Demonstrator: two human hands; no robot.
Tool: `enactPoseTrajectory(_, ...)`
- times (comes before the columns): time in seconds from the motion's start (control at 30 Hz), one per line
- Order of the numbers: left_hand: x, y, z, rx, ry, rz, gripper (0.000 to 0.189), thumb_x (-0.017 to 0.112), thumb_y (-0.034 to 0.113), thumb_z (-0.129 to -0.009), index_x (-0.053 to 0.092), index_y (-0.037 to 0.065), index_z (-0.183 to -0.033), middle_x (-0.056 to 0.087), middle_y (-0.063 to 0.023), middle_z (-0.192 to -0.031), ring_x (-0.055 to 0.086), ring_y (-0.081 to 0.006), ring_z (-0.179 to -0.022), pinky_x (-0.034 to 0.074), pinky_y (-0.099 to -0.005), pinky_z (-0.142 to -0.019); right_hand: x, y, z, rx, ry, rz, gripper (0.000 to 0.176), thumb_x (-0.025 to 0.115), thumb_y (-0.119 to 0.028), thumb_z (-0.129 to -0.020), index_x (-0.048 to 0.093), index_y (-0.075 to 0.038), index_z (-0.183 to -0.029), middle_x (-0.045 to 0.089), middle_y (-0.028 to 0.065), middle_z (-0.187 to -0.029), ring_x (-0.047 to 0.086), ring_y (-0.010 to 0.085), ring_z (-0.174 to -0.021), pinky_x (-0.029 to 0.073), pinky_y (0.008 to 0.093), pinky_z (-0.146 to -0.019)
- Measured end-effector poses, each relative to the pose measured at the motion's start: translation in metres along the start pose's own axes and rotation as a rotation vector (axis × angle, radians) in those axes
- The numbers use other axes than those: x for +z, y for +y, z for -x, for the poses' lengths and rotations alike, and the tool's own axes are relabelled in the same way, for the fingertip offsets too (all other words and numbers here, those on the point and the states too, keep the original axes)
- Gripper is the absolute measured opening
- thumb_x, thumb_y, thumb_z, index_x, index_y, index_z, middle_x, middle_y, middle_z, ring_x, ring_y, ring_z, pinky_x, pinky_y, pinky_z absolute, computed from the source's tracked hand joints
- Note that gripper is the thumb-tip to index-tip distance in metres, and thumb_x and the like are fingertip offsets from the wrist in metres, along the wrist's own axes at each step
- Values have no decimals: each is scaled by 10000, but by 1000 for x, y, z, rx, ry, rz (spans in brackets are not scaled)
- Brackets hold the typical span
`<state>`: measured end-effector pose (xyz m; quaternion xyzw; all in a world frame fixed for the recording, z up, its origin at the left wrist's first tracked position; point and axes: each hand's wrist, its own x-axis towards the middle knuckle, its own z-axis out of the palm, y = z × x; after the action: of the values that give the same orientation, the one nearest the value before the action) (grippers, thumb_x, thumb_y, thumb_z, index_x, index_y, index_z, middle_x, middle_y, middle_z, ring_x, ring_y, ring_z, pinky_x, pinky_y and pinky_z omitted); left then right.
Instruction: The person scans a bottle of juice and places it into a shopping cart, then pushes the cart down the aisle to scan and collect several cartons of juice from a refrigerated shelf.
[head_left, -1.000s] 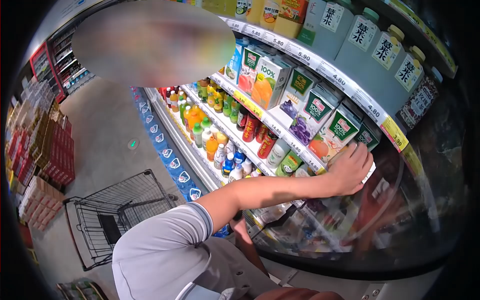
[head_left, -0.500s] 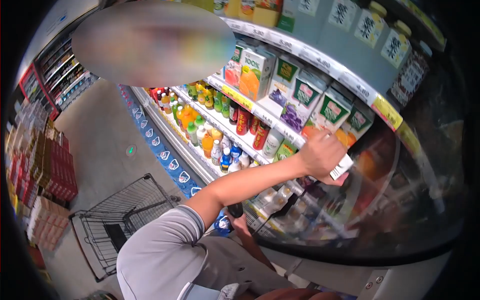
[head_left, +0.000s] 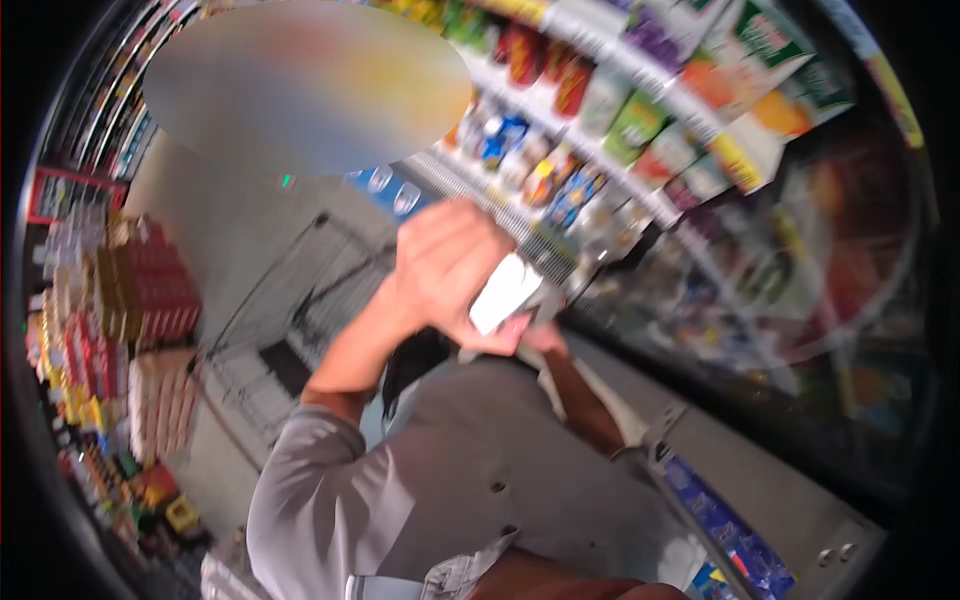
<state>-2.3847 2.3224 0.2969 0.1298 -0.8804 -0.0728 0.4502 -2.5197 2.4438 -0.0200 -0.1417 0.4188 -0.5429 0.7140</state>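
Observation:
My left hand [head_left: 450, 265] is closed around a white carton [head_left: 508, 292], in front of my chest. Only the carton's pale end shows past the fingers, blurred by motion. Just behind it is my right hand [head_left: 545, 338], close to the carton's lower end and largely covered by it. I cannot tell what the right fingers hold. A dark object [head_left: 415, 365] shows below my left wrist. A wire shopping cart [head_left: 300, 300] stands on the floor beyond my left forearm.
A refrigerated shelf of drinks runs along the right, with cans [head_left: 572, 85], bottles [head_left: 505, 135] and juice cartons [head_left: 750, 50]. Stacked boxes [head_left: 160, 290] stand at the left. A metal rail [head_left: 690, 490] is at the lower right.
My left hand has come back from the juice carton shelf toward my chest, bringing the white carton with it. My right hand is now behind the carton. The view has swung downward and right.

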Motion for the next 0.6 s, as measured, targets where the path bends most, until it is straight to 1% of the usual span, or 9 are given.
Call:
enactPoseTrajectory(0.03, -8, -4, 10, 41, -3, -10, 443, 719, 417, -663, 623, 3, -788, 547, -112, -670, 571, -306, -583, 493, -393, -578, 1, 0, 4, 45, -23, -69, 399, 585, -307, -974, 635, -12, -1239, 697, 88, -1091, 662, 166, -939, 535, 352, -793)
enactPoseTrajectory(0.1, -32, -8, 31, -3, -19, -53, 440, 721, 408, -648, 627, 6, -799, 553, -109, -681, 576, -305, -590, 504, -387, -593, 2, 1, 9, 85, -81, -198, 472, 553, -352, -997, 606, -5, -1312, 694, 111, -1178, 671, 186, -1021, 545, 374, -854)
enactPoseTrajectory(0.17, -63, -12, 53, -48, -12, -98, 457, 738, 412, -627, 632, 5, -806, 580, -108, -697, 602, -305, -612, 520, -387, -614, 12, 9, -5, 47, -451, -348, 567, 548, -335, -1016, 459, 1, -1464, 593, 141, -1375, 581, 236, -1253, 468, 416, -1048)
enactPoseTrajectory(0.3, -131, -18, 95, -85, 87, -107, 448, 742, 390, -599, 635, 7, -804, 613, -110, -720, 635, -311, -641, 532, -391, -634, 109, 0, -6, 65, -588, -322, 706, 584, -400, -1009, 344, -1, -1539, 482, 145, -1501, 505, 270, -1352, 374, 451, -1147)
enactPoseTrajectory(0.43, -203, -8, 131, -117, 99, -153, 448, 748, 381, -579, 632, 9, -800, 620, -121, -734, 643, -323, -666, 552, -399, -683, 201, 20, -14, 92, -754, -240, 766, 596, -454, -989, 303, -58, -1576, 331, 121, -1614, 319, 266, -1493, 290, 457, -1206)
enactPoseTrajectory(0.5, -235, -2, 158, -138, 131, -228, 468, 733, 416, -587, 633, 13, -802, 629, -122, -746, 652, -335, -690, 562, -408, -725, 247, 23, -10, 234, -906, -230, 829, 622, -478, -966, 256, -70, -1589, 340, 118, -1608, 326, 264, -1489, 285, 456, -1210)
enactPoseTrajectory(0.53, -249, -1, 168, -150, 173, -260, 468, 733, 416, -587, 633, 13, -802, 629, -122, -746, 652, -335, -690, 562, -408, -725, 265, 31, -11, 266, -882, -114, 980, 654, -551, -908, 173, -64, -1610, 311, 107, -1626, 360, 271, -1474, 348, 457, -1177)
enactPoseTrajectory(0.57, -265, 4, 179, -149, 173, -313, 476, 720, 440, -600, 636, 19, -803, 636, -124, -755, 657, -342, -699, 563, -412, -727, 275, 50, -18, 290, -846, -160, 957, 702, -477, -898, 195, -75, -1603, 342, 105, -1601, 364, 266, -1466, 310, 448, -1200)
enactPoseTrajectory(0.6, -280, 9, 193, -158, 174, -369, 485, 706, 464, -612, 639, 24, -805, 643, -125, -764, 661, -349, -707, 565, -416, -728, 293, 62, -17, 298, -850, -150, 964, 709, -471, -889, 193, -84, -1606, 348, 106, -1597, 377, 274, -1457, 367, 465, -1160)
